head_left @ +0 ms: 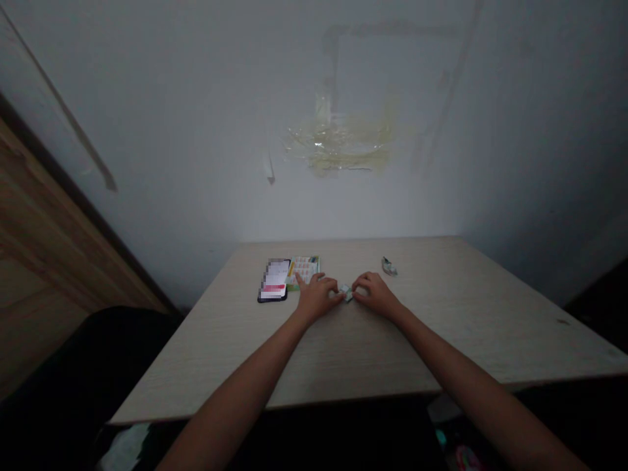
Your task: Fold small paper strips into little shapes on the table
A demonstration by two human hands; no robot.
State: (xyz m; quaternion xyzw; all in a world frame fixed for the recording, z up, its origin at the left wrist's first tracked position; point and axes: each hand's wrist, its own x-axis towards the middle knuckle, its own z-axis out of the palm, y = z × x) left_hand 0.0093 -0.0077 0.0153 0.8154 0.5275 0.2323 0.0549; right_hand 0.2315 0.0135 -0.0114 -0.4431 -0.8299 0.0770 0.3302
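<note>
Between my two hands, low over the table, is a small whitish-green piece [347, 293], perhaps folded paper or a wrapper; its exact kind is too small to tell. Thumb and finger of my left hand [318, 294] pinch its left side, while the other fingers spread over the lower edge of a printed card or booklet [305, 269]. On the other side my right hand [375, 293] pinches the piece's right edge with its fingers curled. A phone [273, 281] with a lit, partly blurred screen lies left of the booklet.
A small crumpled scrap [389, 266] lies behind my right hand. The pale wooden table [471, 314] reaches back to a wall [206, 131] with peeling tape [343, 150]. A dark shape [88, 353] stands at the left, and items [466, 454] show below the front edge.
</note>
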